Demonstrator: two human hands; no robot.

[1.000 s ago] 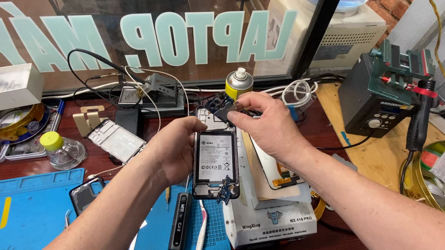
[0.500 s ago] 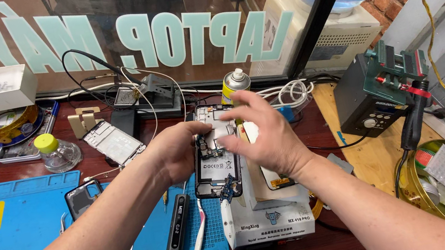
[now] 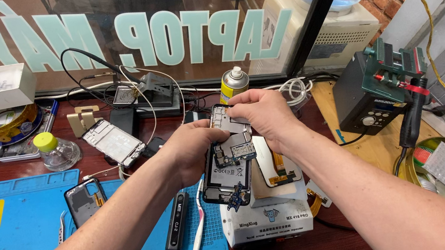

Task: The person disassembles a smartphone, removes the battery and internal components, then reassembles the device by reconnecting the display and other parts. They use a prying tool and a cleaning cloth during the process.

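- Since the earlier frames both hands have risen a little above the white heating block (image 3: pixel 268 225), and the right hand has shifted from the phone's middle to its top edge.
- Blue work mat (image 3: pixel 27 245): lies left of the block, likely to keep small parts from rolling; tweezers, spudgers and a dark phone back cover (image 3: pixel 85 200) rest on it.
- Grey soldering station (image 3: pixel 370 98): right of the block, handle parked in its holder, out of the hands' way.
- White heating block: a detached screen panel (image 3: pixel 276 164) lies face down on top, flex cable up.
- Opened phone (image 3: pixel 230 156): held tilted just above the block's left part, circuit board facing up so the insides can be seen.
- Left hand (image 3: pixel 191 151): fingers closed around the phone's left edge, steadying it from below and behind.
- Right hand (image 3: pixel 262 110): thumb and fingertips pinched on a dark cover plate (image 3: pixel 231 120) at the phone's top end; the plate appears lifted slightly off the frame.
- Black bar tool (image 3: pixel 177 221) and white toothbrush (image 3: pixel 200 229): left of the block, within reach.
- Spray can (image 3: pixel 233 84): behind the block, upright.
- Small jar with yellow lid (image 3: pixel 54 151): far left of the block.
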